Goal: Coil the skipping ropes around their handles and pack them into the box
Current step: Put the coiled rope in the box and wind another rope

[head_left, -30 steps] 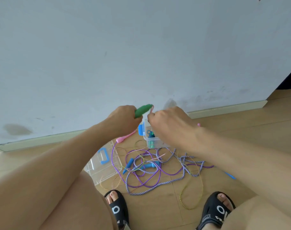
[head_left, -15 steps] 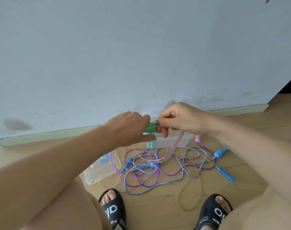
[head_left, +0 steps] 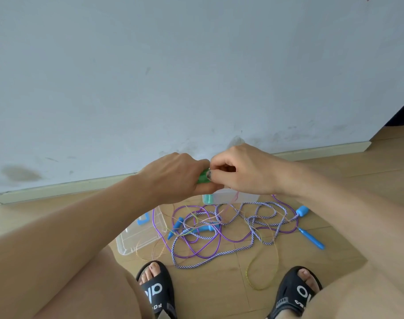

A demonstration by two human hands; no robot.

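My left hand (head_left: 175,176) grips a green skipping-rope handle (head_left: 202,176) in the air above the floor. My right hand (head_left: 244,169) pinches the handle's right end, and a thin pink rope (head_left: 235,198) hangs down from it. Below the hands stands a clear plastic box (head_left: 228,196) with a teal handle (head_left: 207,199) inside. On the wooden floor lies a tangle of ropes: a blue-white braided rope (head_left: 219,257), a purple rope (head_left: 196,246) and a thin yellow rope (head_left: 260,282). Blue handles (head_left: 311,238) lie among them.
A clear box lid (head_left: 138,238) with a blue grip lies on the floor at the left of the tangle. My two feet in black sandals (head_left: 157,293) rest near the ropes. A grey wall and skirting board (head_left: 58,187) stand just behind the box.
A second ago the green handle pointed up to the right with my right hand beside it. Both hands have since closed together on the handle, which now lies level and mostly hidden.
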